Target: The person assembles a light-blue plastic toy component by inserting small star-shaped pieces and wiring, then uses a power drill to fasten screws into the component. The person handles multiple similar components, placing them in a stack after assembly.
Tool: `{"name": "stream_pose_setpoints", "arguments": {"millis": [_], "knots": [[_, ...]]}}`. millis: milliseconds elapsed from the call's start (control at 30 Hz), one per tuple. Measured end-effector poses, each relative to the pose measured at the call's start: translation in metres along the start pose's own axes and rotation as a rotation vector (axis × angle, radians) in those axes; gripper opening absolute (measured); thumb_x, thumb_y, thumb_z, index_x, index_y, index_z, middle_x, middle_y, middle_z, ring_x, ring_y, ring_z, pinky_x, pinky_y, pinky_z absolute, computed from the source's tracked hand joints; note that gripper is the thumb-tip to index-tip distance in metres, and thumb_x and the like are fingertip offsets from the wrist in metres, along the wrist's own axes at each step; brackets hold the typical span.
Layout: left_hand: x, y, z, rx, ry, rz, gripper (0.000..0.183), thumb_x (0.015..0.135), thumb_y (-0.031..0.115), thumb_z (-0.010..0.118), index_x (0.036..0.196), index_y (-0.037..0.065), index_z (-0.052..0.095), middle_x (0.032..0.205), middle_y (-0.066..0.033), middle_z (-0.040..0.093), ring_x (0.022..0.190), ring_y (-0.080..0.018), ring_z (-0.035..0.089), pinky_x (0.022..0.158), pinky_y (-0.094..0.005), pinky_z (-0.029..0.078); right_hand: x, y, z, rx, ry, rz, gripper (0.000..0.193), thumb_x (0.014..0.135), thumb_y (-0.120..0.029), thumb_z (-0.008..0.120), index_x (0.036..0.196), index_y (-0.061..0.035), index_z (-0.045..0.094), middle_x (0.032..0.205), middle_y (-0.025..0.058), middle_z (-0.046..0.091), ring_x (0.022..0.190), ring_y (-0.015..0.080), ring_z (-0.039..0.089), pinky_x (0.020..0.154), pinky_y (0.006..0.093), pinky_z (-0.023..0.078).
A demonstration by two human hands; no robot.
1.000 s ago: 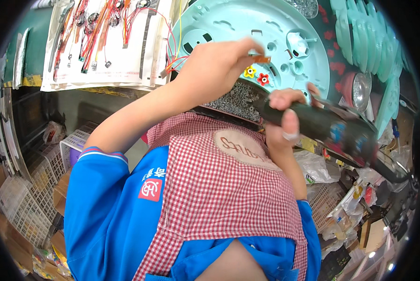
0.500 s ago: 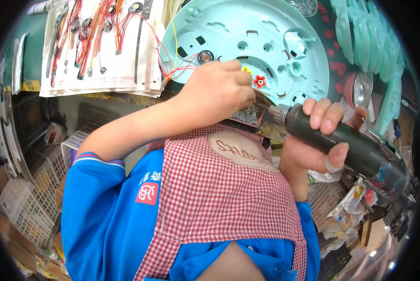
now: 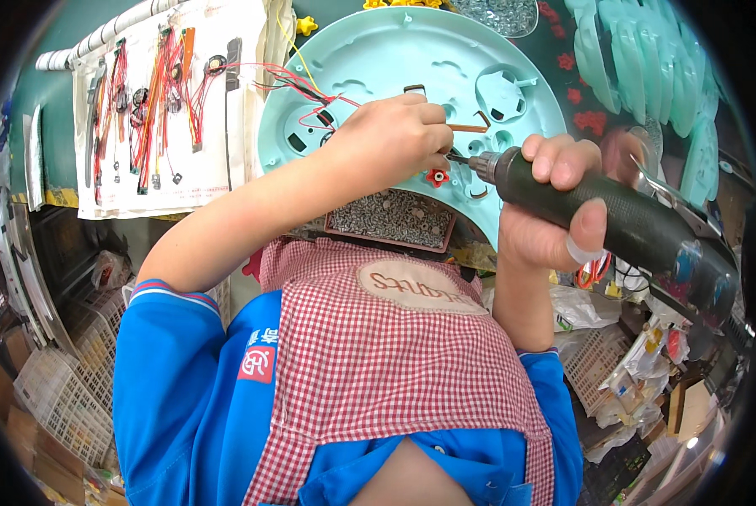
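Observation:
My right hand (image 3: 555, 198) is wrapped round a dark power screwdriver (image 3: 597, 207), its bit pointing left over a light aqua plastic shell (image 3: 369, 38). At the bit's tip, the fingers of my left hand (image 3: 403, 139) are pinched together; whatever they hold is hidden. Just below those fingers, a red star-shaped piece (image 3: 437, 178) sits on the shell. A thin brown strip (image 3: 469, 128) lies across the shell beside my left hand. Red, black and yellow wires (image 3: 298, 84) run onto the shell's left part and pass behind that hand.
A tray of small screws (image 3: 386, 221) stands between the shell and my apron. At left, wired electronic parts (image 3: 146, 110) lie on white sheets (image 3: 201, 177). Yellow star pieces (image 3: 307, 25) are behind the shell; aqua plastic parts (image 3: 639, 59) are stacked at far right.
The screwdriver's bit has moved from beside the screw tray up over the shell, and my left hand has stayed with it. The tray shows more fully. The brown strip has come into sight.

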State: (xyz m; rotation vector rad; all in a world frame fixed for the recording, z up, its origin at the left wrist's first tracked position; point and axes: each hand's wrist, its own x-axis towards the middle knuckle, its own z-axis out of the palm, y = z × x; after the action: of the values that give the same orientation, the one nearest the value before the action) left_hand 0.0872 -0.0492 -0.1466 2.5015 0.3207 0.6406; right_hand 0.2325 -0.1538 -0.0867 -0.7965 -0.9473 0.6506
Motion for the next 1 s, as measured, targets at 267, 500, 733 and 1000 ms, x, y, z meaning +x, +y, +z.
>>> {"name": "stream_pose_setpoints", "arguments": {"millis": [267,500,733,1000], "knots": [[-0.002,0.017,-0.003,0.054,0.04,-0.025,0.016,0.068,0.014,0.074,0.08,0.008,0.064,0.077,-0.0017,0.058,0.075,-0.0219,0.059,0.065,-0.0327,0.05,0.001,-0.006,0.002,-0.002,-0.059,0.019,0.066,0.082,-0.038,0.065,0.138,-0.0149,0.038,0.083,0.0021,0.053,0.075,0.0159,0.049,0.077,0.0375,0.042],[-0.011,0.019,-0.004,-0.131,-0.053,-0.343,0.02,0.078,0.015,0.07,0.097,0.008,0.064,0.077,-0.0063,0.064,0.072,-0.0285,0.063,0.063,-0.036,0.05,-0.015,-0.011,-0.014,-0.075,0.039,0.009,0.067,0.083,-0.036,0.063,0.139,-0.0118,0.036,0.084,0.005,0.055,0.078,0.0175,0.052,0.079,0.0387,0.043],[0.004,0.017,0.011,-0.18,-0.147,-0.202,0.01,0.07,0.014,0.074,0.075,0.006,0.072,0.075,-0.0054,0.064,0.076,-0.0256,0.059,0.069,-0.0351,0.049,-0.025,-0.016,-0.015,-0.194,0.094,0.035,0.071,0.081,-0.036,0.066,0.138,-0.0088,0.033,0.08,0.0049,0.056,0.074,0.0174,0.054,0.076,0.0383,0.046],[0.006,0.013,0.021,-0.179,-0.144,-0.192,0.009,0.062,0.008,0.074,0.07,0.004,0.072,0.074,-0.0037,0.063,0.08,-0.0239,0.055,0.072,-0.0343,0.049,-0.031,-0.005,-0.005,-0.247,0.113,0.086,0.072,0.077,-0.039,0.075,0.118,0.0032,0.033,0.075,0.0056,0.058,0.068,0.0186,0.059,0.074,0.035,0.051]]}}
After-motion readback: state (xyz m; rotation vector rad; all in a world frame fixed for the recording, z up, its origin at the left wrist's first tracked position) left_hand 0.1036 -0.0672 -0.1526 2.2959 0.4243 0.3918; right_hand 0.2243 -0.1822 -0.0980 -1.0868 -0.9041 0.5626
